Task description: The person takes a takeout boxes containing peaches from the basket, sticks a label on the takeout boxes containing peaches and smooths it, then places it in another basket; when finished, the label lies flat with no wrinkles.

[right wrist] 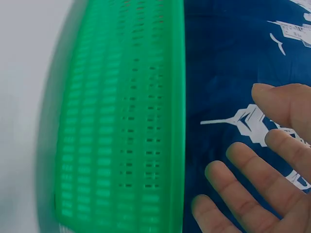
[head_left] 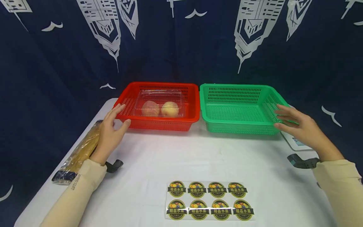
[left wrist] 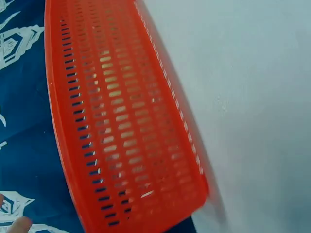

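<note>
- Head view takes in your whole desk [head_left: 147, 164]: your left hand [head_left: 112, 127] is spread with relaxed fingers at the left front corner of the red basket [head_left: 158, 121], and your right hand [head_left: 295, 126] is spread at the right wall of the green basket [head_left: 241, 126]; neither grips anything.
- Only this view shows inside the red basket, where a clear plastic clamshell [head_left: 160, 102] holds two pale peach-coloured fruits [head_left: 170, 108].
- Left wrist view shows just the red basket [left wrist: 121, 136] wall, slotted and blurred, above the white desk [left wrist: 252, 97], with a fingertip [left wrist: 19, 224] at the lower left corner.
- Right wrist view shows the green basket [right wrist: 121, 126] edge-on, and your open fingers [right wrist: 252, 179] just beside its rim, apart from it in this frame, against the blue curtain [right wrist: 223, 58].
- A sheet of eight round fruit stickers [head_left: 209, 200] lies at the near edge of the desk, well apart from both hands.
- A long cellophane-wrapped pack [head_left: 80, 151] lies under your left forearm; a white device [head_left: 295, 143] sits partly hidden behind your right hand.
- Both baskets are rectangular moulded plastic with perforated walls, standing side by side and nearly touching.
</note>
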### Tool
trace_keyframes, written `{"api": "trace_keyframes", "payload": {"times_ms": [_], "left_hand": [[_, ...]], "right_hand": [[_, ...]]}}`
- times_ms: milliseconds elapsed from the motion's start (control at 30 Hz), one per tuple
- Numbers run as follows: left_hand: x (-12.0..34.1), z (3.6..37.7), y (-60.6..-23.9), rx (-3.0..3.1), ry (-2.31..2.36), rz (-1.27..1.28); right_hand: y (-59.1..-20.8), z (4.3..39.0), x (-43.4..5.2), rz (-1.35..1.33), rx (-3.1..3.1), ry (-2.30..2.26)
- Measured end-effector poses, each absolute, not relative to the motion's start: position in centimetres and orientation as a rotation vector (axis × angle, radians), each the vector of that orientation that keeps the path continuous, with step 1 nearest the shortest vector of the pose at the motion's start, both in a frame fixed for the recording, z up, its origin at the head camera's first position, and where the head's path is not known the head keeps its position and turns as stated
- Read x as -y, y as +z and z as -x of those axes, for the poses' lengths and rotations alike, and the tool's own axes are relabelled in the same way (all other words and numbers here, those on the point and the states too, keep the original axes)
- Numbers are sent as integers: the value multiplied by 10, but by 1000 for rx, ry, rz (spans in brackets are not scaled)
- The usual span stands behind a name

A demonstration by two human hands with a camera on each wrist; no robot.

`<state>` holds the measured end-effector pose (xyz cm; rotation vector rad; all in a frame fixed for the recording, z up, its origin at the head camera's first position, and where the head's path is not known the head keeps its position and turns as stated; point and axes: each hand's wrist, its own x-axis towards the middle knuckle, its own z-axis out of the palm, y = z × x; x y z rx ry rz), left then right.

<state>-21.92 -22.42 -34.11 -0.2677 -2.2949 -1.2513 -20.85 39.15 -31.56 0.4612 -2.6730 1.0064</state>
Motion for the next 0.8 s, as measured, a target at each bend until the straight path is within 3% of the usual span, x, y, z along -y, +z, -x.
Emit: {"api": "trace_keyframes", "payload": {"times_ms": [800], "left_hand": [[195,259,-372,1697,-1816,-222]], "right_hand": [[-304,241,-359,-463,2686,1398]]}}
